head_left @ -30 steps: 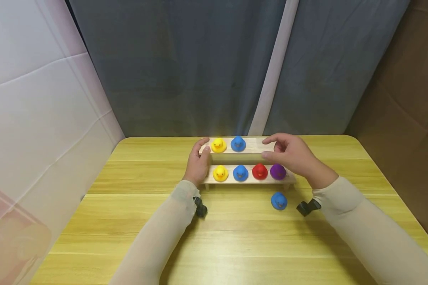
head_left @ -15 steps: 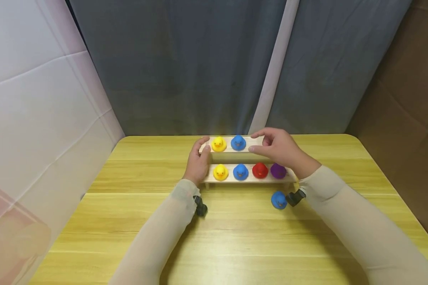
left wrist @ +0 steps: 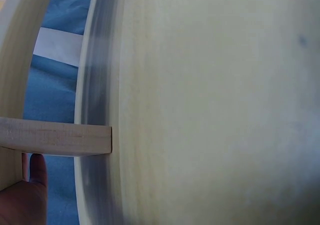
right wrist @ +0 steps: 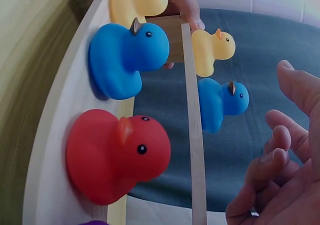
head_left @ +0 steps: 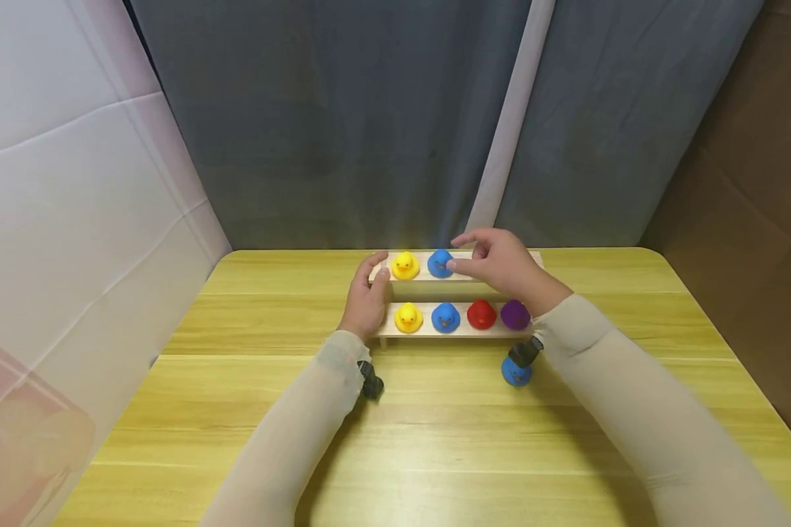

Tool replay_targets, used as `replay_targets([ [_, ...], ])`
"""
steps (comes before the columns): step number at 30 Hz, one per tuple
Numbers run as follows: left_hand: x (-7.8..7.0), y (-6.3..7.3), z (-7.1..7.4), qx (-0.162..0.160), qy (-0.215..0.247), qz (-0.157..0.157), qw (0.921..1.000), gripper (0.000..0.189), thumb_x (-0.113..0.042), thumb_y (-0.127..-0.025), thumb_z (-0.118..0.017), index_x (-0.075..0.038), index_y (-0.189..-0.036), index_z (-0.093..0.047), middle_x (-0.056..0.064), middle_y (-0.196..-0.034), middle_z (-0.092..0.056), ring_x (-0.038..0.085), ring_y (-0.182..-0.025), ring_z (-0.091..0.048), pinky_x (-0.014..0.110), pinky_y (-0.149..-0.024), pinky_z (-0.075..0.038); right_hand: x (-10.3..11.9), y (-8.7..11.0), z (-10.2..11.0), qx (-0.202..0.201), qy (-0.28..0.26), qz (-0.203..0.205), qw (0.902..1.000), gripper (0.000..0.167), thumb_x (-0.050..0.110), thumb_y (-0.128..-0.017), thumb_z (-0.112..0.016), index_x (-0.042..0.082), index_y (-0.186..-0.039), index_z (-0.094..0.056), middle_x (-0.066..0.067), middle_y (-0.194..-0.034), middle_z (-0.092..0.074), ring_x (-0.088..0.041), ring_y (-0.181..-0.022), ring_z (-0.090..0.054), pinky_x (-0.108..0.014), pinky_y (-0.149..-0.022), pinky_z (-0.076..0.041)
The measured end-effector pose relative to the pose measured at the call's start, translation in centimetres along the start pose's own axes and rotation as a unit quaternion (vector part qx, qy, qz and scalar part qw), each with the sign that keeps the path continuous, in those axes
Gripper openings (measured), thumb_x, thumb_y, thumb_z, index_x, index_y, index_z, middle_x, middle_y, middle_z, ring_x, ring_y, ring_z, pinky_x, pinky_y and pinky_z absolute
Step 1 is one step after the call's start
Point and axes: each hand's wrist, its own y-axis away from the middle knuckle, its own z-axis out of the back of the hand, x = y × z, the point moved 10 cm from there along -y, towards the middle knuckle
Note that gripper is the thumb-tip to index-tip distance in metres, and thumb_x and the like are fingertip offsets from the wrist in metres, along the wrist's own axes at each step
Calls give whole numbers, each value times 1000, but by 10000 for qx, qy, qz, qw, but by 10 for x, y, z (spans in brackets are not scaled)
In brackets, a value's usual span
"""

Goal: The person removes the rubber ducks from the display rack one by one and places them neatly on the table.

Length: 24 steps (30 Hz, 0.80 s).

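Note:
A two-tier wooden display rack (head_left: 428,333) carries small rubber ducks. My left hand (head_left: 365,304) grips its left end, thumb by the upper shelf. On that shelf (head_left: 510,277) sit a yellow duck (head_left: 405,266) and a blue duck (head_left: 439,263). My right hand (head_left: 501,263) hovers at the blue duck's right with thumb and index finger spread; the thumb overlaps the duck in the head view. In the right wrist view, a gap shows between the right fingers (right wrist: 287,135) and the upper blue duck (right wrist: 235,102). Nothing is in this hand.
The lower shelf holds a yellow duck (head_left: 408,318), a blue duck (head_left: 445,318), a red duck (head_left: 481,315) and a purple duck (head_left: 515,315). Another blue duck (head_left: 517,375) is on the wooden table (head_left: 435,454), partly behind the right wrist camera (head_left: 525,352). A grey curtain (head_left: 343,132) hangs behind.
My right hand has moved left along the upper shelf, from its right end to the blue duck. My left hand and the ducks have stayed in place.

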Motion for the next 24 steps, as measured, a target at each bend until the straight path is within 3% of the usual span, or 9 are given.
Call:
replay_targets([
  [9, 6, -2, -1, 11, 94, -25, 10000, 41, -31, -113, -45, -24, -153, -50, 2, -161, -43, 27, -119, -50, 46, -114, -37, 3, -7, -6, 94, 119, -21, 9999, 46, 37, -91, -84, 21, -132, -72, -10, -88, -58, -27, -73, -54, -30, -57, -43],
  [18, 6, -3, -1, -18, 95, -28, 9999, 42, -31, -114, -44, -22, -154, -49, 3, -161, -43, 28, -119, -50, 46, -113, -38, 4, -14, -15, 86, 256, -73, 9996, 48, 33, -88, -87, 19, -131, -73, -9, -91, -58, -26, -73, -52, -31, -56, -41],
  [24, 8, -3, -1, -27, 82, -17, 10000, 43, -32, -113, -45, -20, -155, -48, 2, -164, -41, 27, -127, -49, 49, -119, -36, 2, -16, -20, 165, 406, -209, 9988, 49, 33, -88, -87, 19, -132, -71, -10, -96, -58, -27, -78, -53, -32, -60, -44],
])
